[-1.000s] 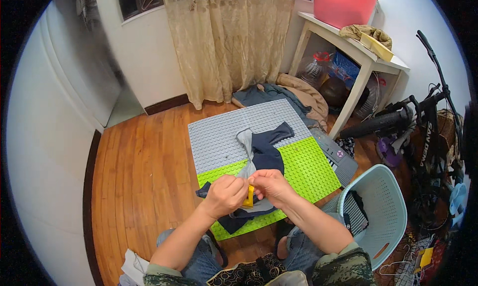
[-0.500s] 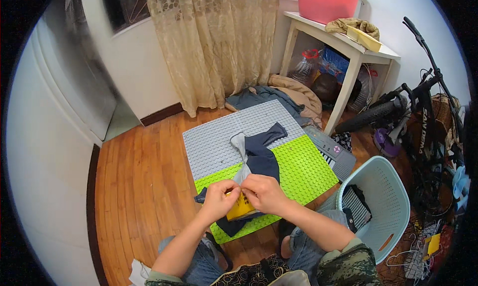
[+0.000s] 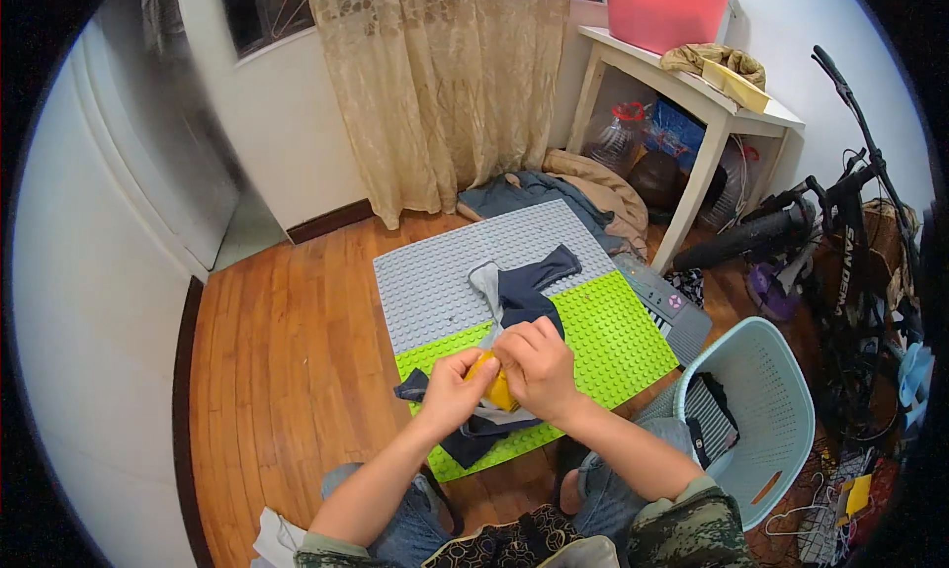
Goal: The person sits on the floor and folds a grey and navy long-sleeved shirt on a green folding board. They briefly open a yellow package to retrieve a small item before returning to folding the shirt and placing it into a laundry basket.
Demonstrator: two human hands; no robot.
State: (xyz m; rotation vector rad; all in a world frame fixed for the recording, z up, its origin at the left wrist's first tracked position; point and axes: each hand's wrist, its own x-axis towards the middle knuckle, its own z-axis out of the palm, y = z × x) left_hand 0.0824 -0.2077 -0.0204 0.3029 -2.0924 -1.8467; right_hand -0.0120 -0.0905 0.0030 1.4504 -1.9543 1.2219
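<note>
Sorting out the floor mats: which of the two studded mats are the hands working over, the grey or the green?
The lime-green mat. Both hands, left hand and right hand, pinch a small yellow thing above it; the grey mat lies farther away.

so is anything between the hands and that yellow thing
Nothing visible is. The left hand and the right hand both touch the small yellow thing, pinched between them above the dark blue garment on the grey and green studded mat.
</note>
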